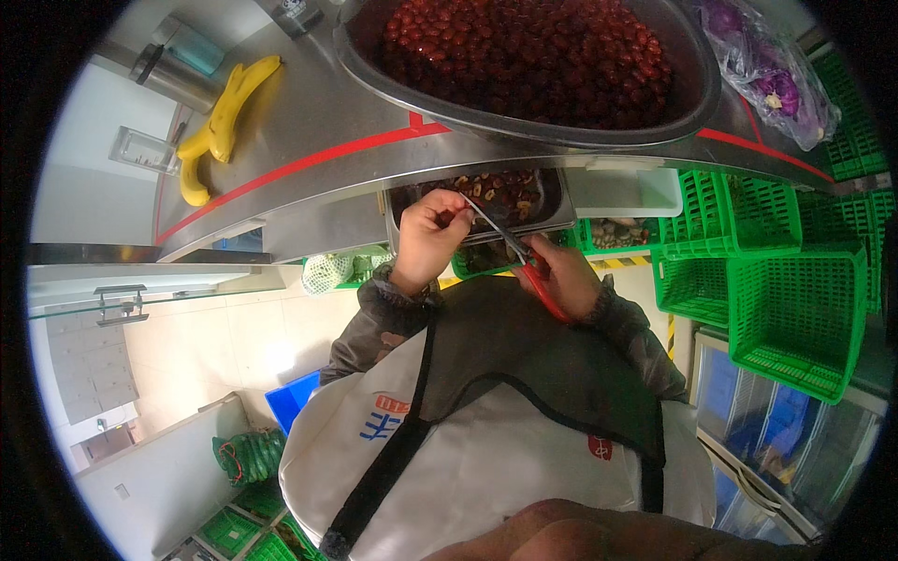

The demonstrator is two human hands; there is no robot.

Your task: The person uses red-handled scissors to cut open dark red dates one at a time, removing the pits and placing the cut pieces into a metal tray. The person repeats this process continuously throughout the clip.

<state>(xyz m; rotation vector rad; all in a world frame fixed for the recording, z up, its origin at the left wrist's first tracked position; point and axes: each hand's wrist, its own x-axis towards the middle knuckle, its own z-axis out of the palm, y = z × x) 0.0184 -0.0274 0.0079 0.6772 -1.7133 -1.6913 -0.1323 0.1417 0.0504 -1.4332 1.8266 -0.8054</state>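
My right hand (565, 273) grips a pair of scissors (537, 287) with red handles, its metal blades pointing up and left. The blade tips reach the fingertips of my left hand (431, 235), which pinches a small dark red date (445, 219) mostly hidden by the fingers. Below both hands, a metal tray (565, 203) holds cut date pieces (523, 193), some showing pale insides. Up on the steel counter (302, 112), a large metal basin (526, 134) is filled with whole red dates (519, 56).
Bananas (228, 116) and a steel flask (175, 77) stand left on the counter. Bagged purple onions (779, 91) lie right. Green plastic crates (796, 322) are stacked at the right, beside a glass-fronted cabinet (765, 421). A white bin (624, 193) adjoins the tray. The counter edge overhangs the tray.
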